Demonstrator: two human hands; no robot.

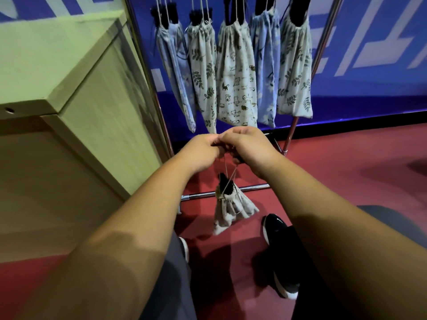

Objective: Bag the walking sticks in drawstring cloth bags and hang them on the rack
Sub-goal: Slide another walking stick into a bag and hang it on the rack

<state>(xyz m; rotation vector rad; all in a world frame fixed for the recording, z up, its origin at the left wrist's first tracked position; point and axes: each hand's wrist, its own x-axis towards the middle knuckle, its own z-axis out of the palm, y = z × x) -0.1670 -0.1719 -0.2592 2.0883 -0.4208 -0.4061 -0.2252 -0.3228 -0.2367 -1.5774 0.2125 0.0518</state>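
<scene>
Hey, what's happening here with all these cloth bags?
A person is holding a cloth bag by its drawstrings, pinched in the left hand and right hand. The bag dangles below them over the red floor, its mouth cinched around the black walking stick poking out. Several filled bags hang on the metal rack behind; this one is not yet hung.

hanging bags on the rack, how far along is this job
Done: at least five filled bags hang on the rack by their strings. In hand: the left hand and right hand pinch the cords of an unhung bag, cinched round a dark stick handle. Left: hanging this one up; any further sticks are out of view.
</scene>
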